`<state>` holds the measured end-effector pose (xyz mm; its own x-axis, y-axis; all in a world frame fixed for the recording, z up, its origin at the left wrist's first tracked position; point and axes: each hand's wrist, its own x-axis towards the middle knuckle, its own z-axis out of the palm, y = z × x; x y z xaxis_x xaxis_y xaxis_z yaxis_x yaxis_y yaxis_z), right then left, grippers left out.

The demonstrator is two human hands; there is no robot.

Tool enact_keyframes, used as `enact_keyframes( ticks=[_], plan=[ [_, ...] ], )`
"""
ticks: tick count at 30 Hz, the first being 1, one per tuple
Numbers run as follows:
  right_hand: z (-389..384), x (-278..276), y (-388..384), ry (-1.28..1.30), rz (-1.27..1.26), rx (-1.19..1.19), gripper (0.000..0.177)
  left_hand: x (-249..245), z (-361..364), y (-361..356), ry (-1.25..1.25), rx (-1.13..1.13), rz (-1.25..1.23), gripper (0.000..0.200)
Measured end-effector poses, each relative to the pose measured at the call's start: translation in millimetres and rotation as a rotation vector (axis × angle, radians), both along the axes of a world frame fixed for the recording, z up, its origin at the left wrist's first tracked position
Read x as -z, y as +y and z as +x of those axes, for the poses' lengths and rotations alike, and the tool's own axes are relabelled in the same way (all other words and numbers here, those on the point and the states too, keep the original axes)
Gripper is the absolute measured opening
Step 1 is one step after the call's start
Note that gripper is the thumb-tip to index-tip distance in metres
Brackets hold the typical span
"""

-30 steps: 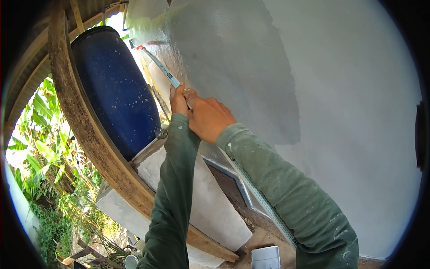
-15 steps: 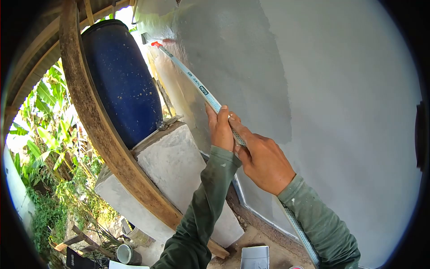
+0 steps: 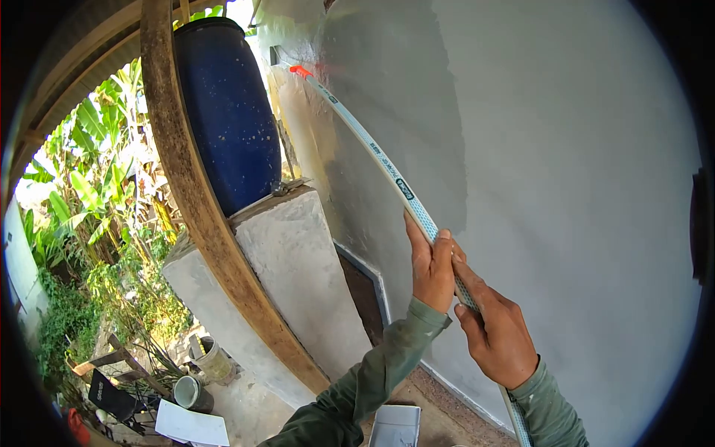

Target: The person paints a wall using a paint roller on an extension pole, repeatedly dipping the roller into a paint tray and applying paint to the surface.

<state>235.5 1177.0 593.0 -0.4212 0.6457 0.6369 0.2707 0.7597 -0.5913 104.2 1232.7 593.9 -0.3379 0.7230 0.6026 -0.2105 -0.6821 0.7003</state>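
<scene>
A long, white and light-blue patterned extension pole (image 3: 372, 153) slants across the view, its red tip (image 3: 300, 71) near the far left part of the wall. Whatever is fitted beyond that tip is small and hard to make out. My left hand (image 3: 433, 272) is closed around the pole, fingers wrapped and thumb along it. Just below it, my right hand (image 3: 500, 331) also grips the pole, which runs on down past my right sleeve. Behind both hands stands the grey wall (image 3: 581, 149), with a darker, wet-looking grey area (image 3: 395, 82) on its left side.
A blue barrel (image 3: 227, 112) stands on a plastered block (image 3: 290, 253), behind a curved-looking wooden beam (image 3: 197, 194). On the floor are a grey paint tray (image 3: 395, 428), a white sheet (image 3: 191, 425) and buckets (image 3: 192, 393). Plants (image 3: 97, 194) grow outside on the left.
Both hands and the pole have moved right and down in the view, still gripping. The red tip has shifted right. The scene at left has also shifted as the camera turned.
</scene>
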Motion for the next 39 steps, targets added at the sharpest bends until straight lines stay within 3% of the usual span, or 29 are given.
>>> enact_keyframes(
  ticks=[5, 7, 10, 11, 14, 18, 20, 22, 26, 30, 32, 37, 39],
  plan=[
    [37.9, 14.5, -37.8, -0.037, -0.036, 0.032, 0.06, 18.2, 40.0, -37.2, -0.031, 0.057, -0.011, 0.071],
    [52.5, 12.3, -56.4, -0.112, -0.17, 0.036, 0.054, 24.9, 54.0, -50.6, -0.035, 0.074, 0.001, 0.071],
    [64.1, 21.1, -80.9, -0.078, -0.043, 0.037, 0.054, 36.7, 69.0, -73.3, -0.035, 0.107, -0.003, 0.07],
    [68.4, 16.1, -94.6, -0.1, -0.221, 0.062, 0.054, 43.0, 72.8, -79.6, -0.025, 0.159, 0.004, 0.073],
    [91.9, 36.5, -108.7, -0.125, -0.058, -0.012, 0.054, 58.5, 88.0, -98.5, -0.025, 0.219, 0.019, 0.076],
    [106.2, 40.4, -141.5, -0.16, -0.241, 0.028, 0.05, 72.6, 104.0, -127.5, -0.029, 0.198, -0.015, 0.073],
    [108.9, 42.1, -152.1, -0.153, -0.223, 0.03, 0.05, 78.6, 107.9, -139.2, -0.067, 0.292, -0.037, 0.077],
    [109.7, 40.8, -160.9, -0.131, -0.19, 0.023, 0.049, 75.0, 112.4, -148.1, -0.063, 0.238, -0.043, 0.075],
    [110.4, 39.2, -163.1, -0.168, -0.251, 0.043, 0.05, 74.4, 111.5, -148.2, -0.057, 0.234, -0.02, 0.076],
    [94.8, 30.9, -145.4, -0.177, -0.177, 0.057, 0.049, 57.5, 97.0, -134.4, -0.03, 0.203, 0.017, 0.075],
    [78.3, 23.0, -134.4, -0.154, -0.022, 0.113, 0.054, 50.9, 86.2, -119.4, -0.013, 0.183, 0.026, 0.075],
    [46.4, 5.6, -103.7, -0.113, -0.136, 0.094, 0.054, 32.7, 52.4, -85.6, -0.013, 0.209, 0.072, 0.076],
    [36.2, 11.7, -82.0, -0.028, 0.03, 0.049, 0.059, 27.0, 37.8, -71.5, -0.02, 0.18, 0.077, 0.076]
  ],
)
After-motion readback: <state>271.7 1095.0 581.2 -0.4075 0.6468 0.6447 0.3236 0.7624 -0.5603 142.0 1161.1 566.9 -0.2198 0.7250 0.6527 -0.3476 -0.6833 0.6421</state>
